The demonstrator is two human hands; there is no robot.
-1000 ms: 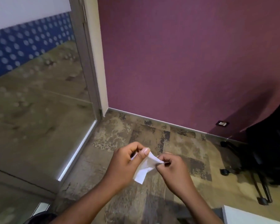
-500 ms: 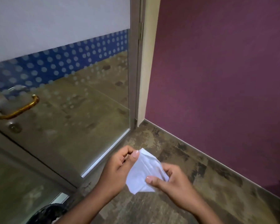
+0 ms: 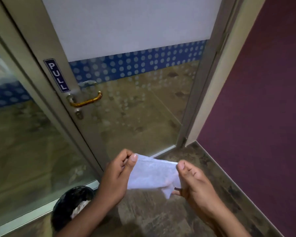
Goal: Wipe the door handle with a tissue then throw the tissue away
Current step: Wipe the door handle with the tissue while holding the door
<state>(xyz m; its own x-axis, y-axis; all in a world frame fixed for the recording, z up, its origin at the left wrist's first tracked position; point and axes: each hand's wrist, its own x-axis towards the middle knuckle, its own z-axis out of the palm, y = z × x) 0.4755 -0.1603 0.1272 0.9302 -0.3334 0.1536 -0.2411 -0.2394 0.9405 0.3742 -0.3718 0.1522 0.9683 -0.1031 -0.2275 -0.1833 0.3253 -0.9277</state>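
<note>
A white tissue [image 3: 153, 174] is stretched between my two hands, low in the middle of the view. My left hand [image 3: 117, 175] pinches its left edge and my right hand [image 3: 193, 180] pinches its right edge. Above and to the left, a brass lever handle [image 3: 86, 101] juts from the metal frame of a glass door [image 3: 135, 106], under a blue PULL sign [image 3: 57, 75]. Both hands are well below the handle and apart from it. A black waste bin [image 3: 72, 204] with something white inside stands on the floor at my lower left, partly hidden by my left forearm.
A purple wall [image 3: 263, 100] runs along the right, meeting the door frame at the corner. A fixed glass panel [image 3: 20, 142] fills the left side. Patterned brown flooring [image 3: 152, 218] lies under my hands.
The view has swung left and up, bringing the handle, PULL sign and bin into sight. My hands have pulled the folded tissue open into a wider sheet.
</note>
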